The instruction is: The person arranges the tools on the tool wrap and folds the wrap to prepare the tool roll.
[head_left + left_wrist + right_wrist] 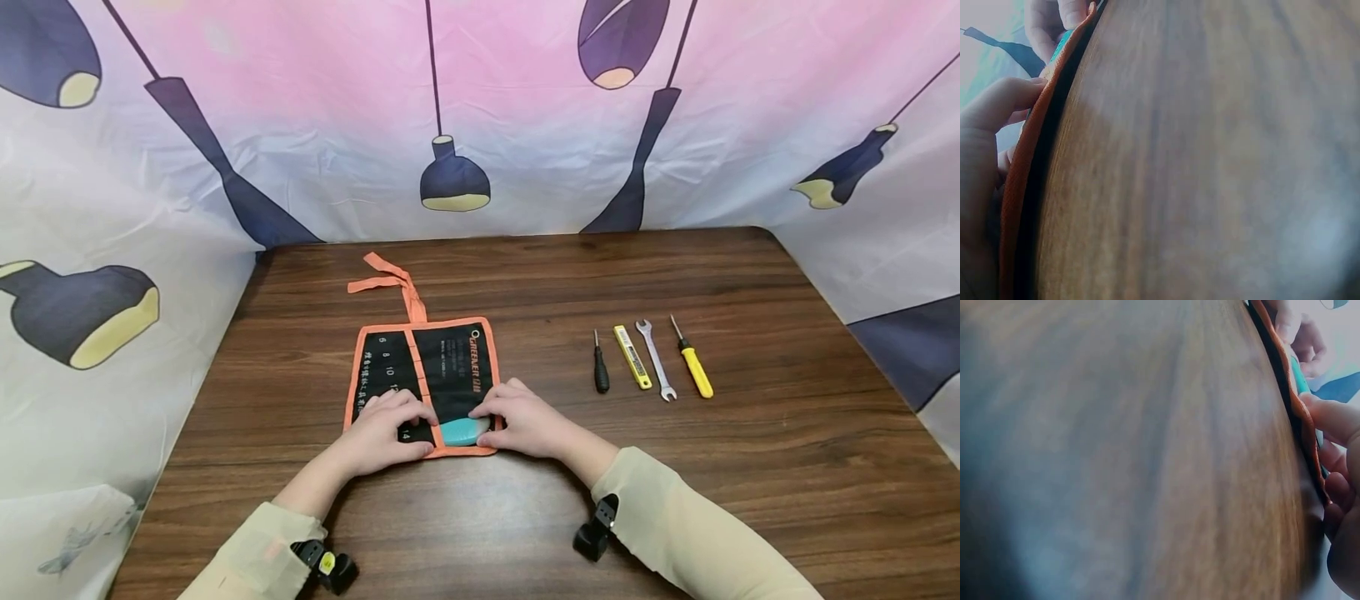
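A black fabric tool pouch with orange trim lies open flat on the table. Tucked partly under its orange pocket band near the front edge is a teal tool with a greyish end; its exact kind is hidden. My right hand pinches that greyish end between thumb and fingers. On the pouch's left half, my left hand grips the pocket edge, forefinger at the orange band and thumb by the front trim. In the left wrist view the left thumb touches the orange edge.
To the right on the wooden table lie a black screwdriver, a yellow flat packet or case, an open-ended wrench and a yellow screwdriver. Orange ties stretch from the pouch's far edge. A printed cloth hangs behind.
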A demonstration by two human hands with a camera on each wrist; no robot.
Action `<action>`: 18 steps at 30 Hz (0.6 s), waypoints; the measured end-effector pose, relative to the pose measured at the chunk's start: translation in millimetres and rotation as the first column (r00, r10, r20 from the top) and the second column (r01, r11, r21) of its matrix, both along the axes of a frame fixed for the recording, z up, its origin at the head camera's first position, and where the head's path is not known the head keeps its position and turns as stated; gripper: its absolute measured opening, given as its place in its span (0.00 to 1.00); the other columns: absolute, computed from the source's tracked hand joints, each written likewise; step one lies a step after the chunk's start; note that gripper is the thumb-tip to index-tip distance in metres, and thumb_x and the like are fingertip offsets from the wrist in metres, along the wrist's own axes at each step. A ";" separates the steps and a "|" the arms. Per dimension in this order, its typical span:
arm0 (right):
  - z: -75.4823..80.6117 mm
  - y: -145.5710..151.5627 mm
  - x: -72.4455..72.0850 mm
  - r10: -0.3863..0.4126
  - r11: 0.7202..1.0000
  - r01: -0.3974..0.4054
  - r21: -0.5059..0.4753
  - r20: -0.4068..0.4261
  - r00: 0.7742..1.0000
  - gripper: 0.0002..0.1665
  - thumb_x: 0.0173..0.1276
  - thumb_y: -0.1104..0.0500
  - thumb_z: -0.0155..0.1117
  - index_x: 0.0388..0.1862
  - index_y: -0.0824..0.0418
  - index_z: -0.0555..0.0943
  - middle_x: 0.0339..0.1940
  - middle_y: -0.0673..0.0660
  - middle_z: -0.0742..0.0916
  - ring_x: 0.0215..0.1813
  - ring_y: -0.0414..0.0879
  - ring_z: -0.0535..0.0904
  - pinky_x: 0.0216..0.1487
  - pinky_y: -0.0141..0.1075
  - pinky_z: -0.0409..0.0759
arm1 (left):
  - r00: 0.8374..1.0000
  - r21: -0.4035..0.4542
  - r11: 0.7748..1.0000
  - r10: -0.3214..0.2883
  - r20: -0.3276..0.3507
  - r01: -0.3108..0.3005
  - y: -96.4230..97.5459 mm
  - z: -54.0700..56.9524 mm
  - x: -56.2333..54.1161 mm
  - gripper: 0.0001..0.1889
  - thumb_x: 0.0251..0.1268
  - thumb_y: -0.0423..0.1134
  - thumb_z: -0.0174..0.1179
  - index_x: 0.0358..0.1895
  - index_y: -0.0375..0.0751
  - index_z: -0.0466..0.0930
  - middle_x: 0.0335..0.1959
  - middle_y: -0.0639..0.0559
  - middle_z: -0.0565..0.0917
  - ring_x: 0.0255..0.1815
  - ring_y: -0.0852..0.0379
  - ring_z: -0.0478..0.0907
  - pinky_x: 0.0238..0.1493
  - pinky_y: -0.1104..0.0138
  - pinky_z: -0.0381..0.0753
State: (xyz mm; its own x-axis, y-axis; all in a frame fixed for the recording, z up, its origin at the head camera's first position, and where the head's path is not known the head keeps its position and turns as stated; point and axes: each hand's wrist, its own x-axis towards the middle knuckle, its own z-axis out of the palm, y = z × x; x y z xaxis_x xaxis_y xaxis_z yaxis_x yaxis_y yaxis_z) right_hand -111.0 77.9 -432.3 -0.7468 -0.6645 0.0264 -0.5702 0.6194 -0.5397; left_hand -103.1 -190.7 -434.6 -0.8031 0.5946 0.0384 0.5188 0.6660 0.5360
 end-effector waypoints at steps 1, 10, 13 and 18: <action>0.3 -1.3 0.3 -0.002 1.000 0.002 0.002 0.005 1.000 0.19 0.61 0.47 0.67 0.50 0.51 0.83 0.42 0.44 0.79 0.43 0.40 0.66 0.42 0.33 0.67 | 1.000 0.000 1.000 0.003 0.001 -0.003 -0.1 0.0 0.6 0.13 0.55 0.52 0.65 0.44 0.66 0.78 0.36 0.67 0.69 0.38 0.63 0.65 0.42 0.60 0.61; -0.1 -10.6 -1.4 0.015 1.000 -0.014 0.021 -0.020 1.000 0.20 0.60 0.47 0.67 0.50 0.52 0.83 0.43 0.45 0.80 0.46 0.41 0.68 0.46 0.34 0.68 | 0.999 -0.012 0.999 0.029 -0.027 -0.029 3.8 0.3 1.9 0.12 0.52 0.52 0.66 0.41 0.64 0.78 0.34 0.67 0.69 0.36 0.64 0.65 0.39 0.62 0.61; 0.9 -13.9 -0.5 0.021 0.999 -0.020 0.027 -0.028 0.999 0.20 0.60 0.47 0.67 0.50 0.52 0.83 0.43 0.46 0.79 0.46 0.41 0.68 0.46 0.34 0.68 | 0.999 -0.013 0.999 0.031 -0.042 -0.031 5.0 0.0 1.4 0.13 0.52 0.53 0.66 0.41 0.63 0.79 0.33 0.67 0.69 0.36 0.64 0.66 0.38 0.63 0.61; 1.1 -18.0 0.6 0.025 0.999 -0.023 0.033 -0.045 0.999 0.20 0.61 0.47 0.67 0.51 0.52 0.83 0.43 0.46 0.79 0.44 0.41 0.68 0.46 0.35 0.67 | 0.998 -0.016 0.999 0.035 -0.053 -0.035 5.5 -0.4 -0.1 0.13 0.51 0.54 0.66 0.41 0.62 0.79 0.32 0.67 0.69 0.34 0.64 0.65 0.36 0.63 0.60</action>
State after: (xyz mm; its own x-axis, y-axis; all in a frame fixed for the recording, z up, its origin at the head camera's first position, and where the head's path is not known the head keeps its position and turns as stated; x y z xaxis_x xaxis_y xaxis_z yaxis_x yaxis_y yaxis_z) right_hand -110.4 59.9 -431.2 -0.7291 -0.6833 0.0383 -0.6088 0.6220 -0.4924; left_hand -103.2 -185.1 -435.0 -0.8205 0.5671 0.0718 0.5224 0.6930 0.4969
